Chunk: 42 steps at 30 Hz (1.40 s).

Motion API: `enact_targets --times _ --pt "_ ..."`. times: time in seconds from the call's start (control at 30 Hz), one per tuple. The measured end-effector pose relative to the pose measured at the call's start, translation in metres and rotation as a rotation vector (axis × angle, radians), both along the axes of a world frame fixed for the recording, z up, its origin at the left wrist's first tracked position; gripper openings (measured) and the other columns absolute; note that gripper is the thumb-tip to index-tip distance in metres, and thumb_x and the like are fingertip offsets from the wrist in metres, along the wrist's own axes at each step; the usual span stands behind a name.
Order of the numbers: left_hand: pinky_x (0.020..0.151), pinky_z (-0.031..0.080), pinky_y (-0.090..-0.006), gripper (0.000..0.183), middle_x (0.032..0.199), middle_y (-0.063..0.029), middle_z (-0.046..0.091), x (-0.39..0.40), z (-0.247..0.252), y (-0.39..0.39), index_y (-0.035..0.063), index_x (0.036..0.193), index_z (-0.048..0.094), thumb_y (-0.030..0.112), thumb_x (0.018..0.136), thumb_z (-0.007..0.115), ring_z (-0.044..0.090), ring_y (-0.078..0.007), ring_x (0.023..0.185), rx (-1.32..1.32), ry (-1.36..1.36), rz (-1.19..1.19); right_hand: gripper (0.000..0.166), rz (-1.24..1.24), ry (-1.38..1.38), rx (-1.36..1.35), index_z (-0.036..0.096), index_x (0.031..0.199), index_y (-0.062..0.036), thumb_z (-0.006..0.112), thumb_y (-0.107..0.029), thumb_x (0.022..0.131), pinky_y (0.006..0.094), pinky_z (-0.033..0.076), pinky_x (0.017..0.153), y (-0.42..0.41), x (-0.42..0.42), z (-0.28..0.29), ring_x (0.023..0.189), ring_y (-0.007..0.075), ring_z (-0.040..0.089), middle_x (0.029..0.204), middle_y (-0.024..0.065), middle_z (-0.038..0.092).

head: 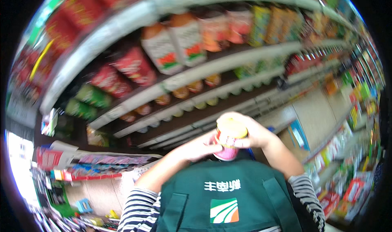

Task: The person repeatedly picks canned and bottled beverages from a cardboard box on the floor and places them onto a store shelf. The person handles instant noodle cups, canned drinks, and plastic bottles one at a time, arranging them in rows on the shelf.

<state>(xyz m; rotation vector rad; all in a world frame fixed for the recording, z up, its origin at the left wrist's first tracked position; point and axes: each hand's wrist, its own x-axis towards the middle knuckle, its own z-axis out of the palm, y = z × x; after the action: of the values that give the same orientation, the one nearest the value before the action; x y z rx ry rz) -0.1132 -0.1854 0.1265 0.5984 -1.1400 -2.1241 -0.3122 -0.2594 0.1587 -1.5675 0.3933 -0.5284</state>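
A small round tub with a yellow lid and a pink lower part (230, 135) is held upright or slightly tilted in front of my chest, just above a green apron (196, 174). My left hand (206, 144) grips its left side, the thumb across the front. My right hand (249, 131) wraps its right side and reaches round the back, thumb also in front. The tub bears blurred writing. Striped sleeves show at both elbows.
Long shop shelves (196, 74) curve across ahead, with red bags (134, 65), white-and-orange packs (162, 51) and green packs (92, 95). More packaged goods (355, 190) line the right side. A blue item (298, 135) lies by the tiled floor; a blue stool (83, 205) stands at lower left.
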Motion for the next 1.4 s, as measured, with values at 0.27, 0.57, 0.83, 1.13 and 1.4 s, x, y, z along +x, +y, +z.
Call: enact_targets --times 0.27,0.57,0.83,1.13,1.4 --pt "0.095 0.039 -0.0331 0.077 0.117 -0.0124 0.049 0.079 0.057 0.070 -0.0018 0.126 0.038 0.030 0.069 0.079 0.049 -0.0197 0.110 -0.442 -0.594 0.693 0.072 0.261 0.295 -0.585 0.044 0.127 -0.0034 0.074 -0.028 0.067 0.0350 0.041 0.092 0.022 0.107 0.104 0.105 0.0280 0.051 0.114 0.0159 0.049" --pt "0.096 0.040 -0.0407 0.077 0.137 -0.0232 0.026 0.129 0.077 0.143 0.0030 0.130 0.030 0.028 0.073 0.075 0.039 -0.0333 0.123 -1.254 -0.763 1.340 0.071 -0.132 -0.538 -1.537 0.048 0.116 -0.0060 0.075 -0.008 0.050 0.0446 0.045 0.084 0.059 0.201 0.251 0.097 0.0349 0.054 0.104 0.0148 0.054" --pt "0.091 0.045 -0.0412 0.070 0.135 -0.0250 0.029 0.128 0.068 0.163 0.0066 0.127 0.033 0.015 0.072 0.075 0.046 -0.0353 0.117 -1.207 -0.689 1.180 0.061 -0.447 -0.340 -1.993 0.050 0.112 -0.0089 0.074 -0.019 0.057 0.0415 0.039 0.092 0.028 0.296 0.320 0.103 0.0307 0.050 0.100 0.0114 0.055" --pt "0.091 0.045 -0.0411 0.067 0.135 -0.0244 0.030 0.139 0.067 0.170 0.0061 0.126 0.036 0.014 0.072 0.074 0.047 -0.0349 0.116 -1.199 -0.697 1.140 0.060 -0.240 0.350 -1.911 0.053 0.113 -0.0077 0.069 -0.030 0.060 0.0412 0.043 0.085 0.032 0.334 0.351 0.100 0.0359 0.052 0.098 0.0203 0.056" --pt "0.093 0.043 -0.0421 0.066 0.133 -0.0247 0.033 0.144 0.063 0.170 0.0066 0.126 0.036 0.014 0.072 0.073 0.046 -0.0360 0.116 -1.152 -0.666 1.099 0.066 -0.213 0.584 -1.818 0.050 0.120 -0.0078 0.070 -0.029 0.061 0.0373 0.048 0.079 0.016 0.359 0.360 0.094 0.0319 0.059 0.101 0.0193 0.061"
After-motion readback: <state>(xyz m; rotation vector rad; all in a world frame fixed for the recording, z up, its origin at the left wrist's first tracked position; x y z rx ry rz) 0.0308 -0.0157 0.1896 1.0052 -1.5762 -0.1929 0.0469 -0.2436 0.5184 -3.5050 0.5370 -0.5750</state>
